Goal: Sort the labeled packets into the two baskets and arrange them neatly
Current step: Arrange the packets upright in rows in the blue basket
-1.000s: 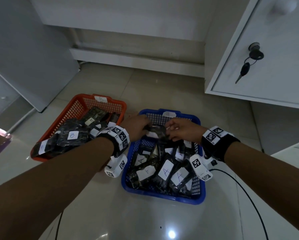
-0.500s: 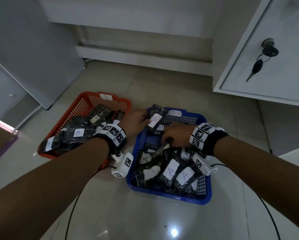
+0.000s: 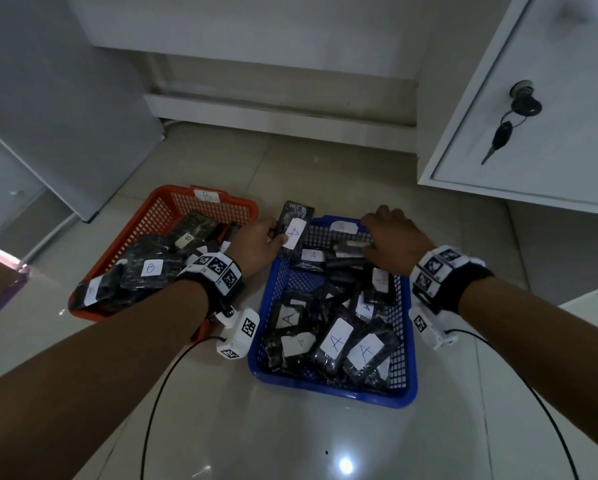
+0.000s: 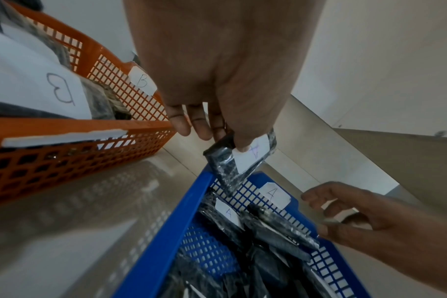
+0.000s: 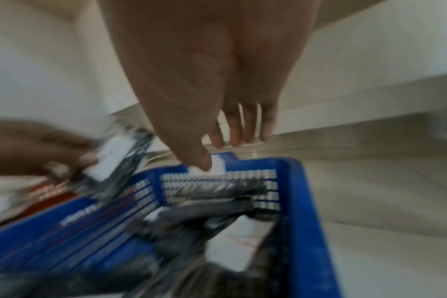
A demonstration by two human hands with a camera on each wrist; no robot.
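- My left hand [image 3: 256,242] pinches one packet [image 3: 295,233] by its lower part, thumb on the white label, fingers behind; the packet stands nearly upright over the far left corner of the blue basket [image 3: 328,393].
- My right hand [image 3: 393,242] hangs over the blue basket's far end with fingers spread past the rim; the wrist view is blurred, so I cannot tell whether the thumb touches a packet or the rim tag. I see nothing held in it.
- The held packet's label reads A, matching the tag on the blue basket's far wall [image 4: 274,194], so I judge it belongs right below.
- The packet looks light: a thumb-and-fingers pinch holds it up without sag. The wrap is glossy, crinkled film, so I expect it to be slippery; the paper label gives my thumb the better purchase.
- It seems fairly stiff along its length, so gripping near one end should steer it well enough to slot beside the standing packets [image 3: 346,252].
- The other A packets [image 3: 335,341] lie jumbled and overlapping at the near end; they will likely slide over each other when nudged.
- The orange basket [image 3: 93,308] holds the B packets [image 3: 150,268], heaped above its near rim.
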